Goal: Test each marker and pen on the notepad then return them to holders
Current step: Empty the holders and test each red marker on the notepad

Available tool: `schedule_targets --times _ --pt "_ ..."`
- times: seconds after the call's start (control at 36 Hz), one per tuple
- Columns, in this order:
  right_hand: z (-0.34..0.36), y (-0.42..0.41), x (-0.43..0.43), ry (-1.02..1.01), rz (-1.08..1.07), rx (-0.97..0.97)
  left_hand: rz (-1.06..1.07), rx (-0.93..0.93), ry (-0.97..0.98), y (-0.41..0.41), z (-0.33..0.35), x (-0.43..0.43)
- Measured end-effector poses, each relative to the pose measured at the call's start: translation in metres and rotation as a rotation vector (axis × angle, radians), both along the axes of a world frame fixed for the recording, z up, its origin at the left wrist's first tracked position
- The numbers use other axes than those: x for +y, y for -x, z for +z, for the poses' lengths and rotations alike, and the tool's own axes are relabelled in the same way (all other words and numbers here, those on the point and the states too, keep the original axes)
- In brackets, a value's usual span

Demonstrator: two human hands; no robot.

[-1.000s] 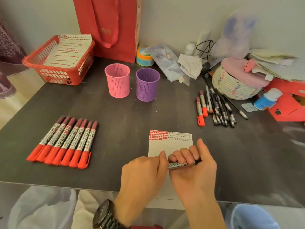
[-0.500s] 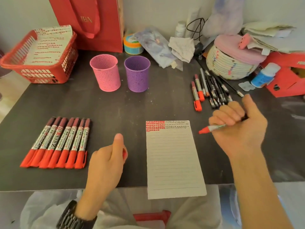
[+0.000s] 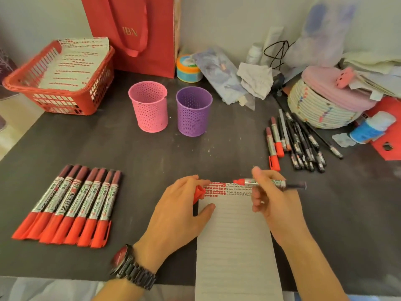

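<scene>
The uncapped marker [image 3: 269, 183] was gripped by the right hand [image 3: 275, 198] above the notepad [image 3: 234, 235] for marking; the notepad was steadied by the left hand [image 3: 180, 213], closed on the cap [image 3: 198, 192].

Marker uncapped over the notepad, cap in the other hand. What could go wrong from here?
1. The notepad hangs over the table edge; pressing could tip or slide it.
2. The left hand holds the cap loosely; it may drop.
3. The marker in the right hand could mark the table.
</scene>
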State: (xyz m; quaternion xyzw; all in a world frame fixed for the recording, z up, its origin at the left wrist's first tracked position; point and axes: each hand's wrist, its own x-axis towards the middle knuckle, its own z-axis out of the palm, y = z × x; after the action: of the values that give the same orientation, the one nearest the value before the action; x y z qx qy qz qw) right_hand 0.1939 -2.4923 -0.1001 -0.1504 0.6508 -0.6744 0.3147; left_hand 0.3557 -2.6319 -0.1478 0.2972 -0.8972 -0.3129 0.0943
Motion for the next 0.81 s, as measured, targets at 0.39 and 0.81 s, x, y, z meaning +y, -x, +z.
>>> schedule_targets --times 0.39,0.81 --pt "-0.025 -0.012 -0.026 -0.187 -0.116 0.401 0.044 -0.003 0.018 0.0 0.002 0.003" --pt "-0.029 -0.015 -0.026 -0.252 -0.126 0.494 0.058 0.012 -0.009 0.001 0.004 0.003"
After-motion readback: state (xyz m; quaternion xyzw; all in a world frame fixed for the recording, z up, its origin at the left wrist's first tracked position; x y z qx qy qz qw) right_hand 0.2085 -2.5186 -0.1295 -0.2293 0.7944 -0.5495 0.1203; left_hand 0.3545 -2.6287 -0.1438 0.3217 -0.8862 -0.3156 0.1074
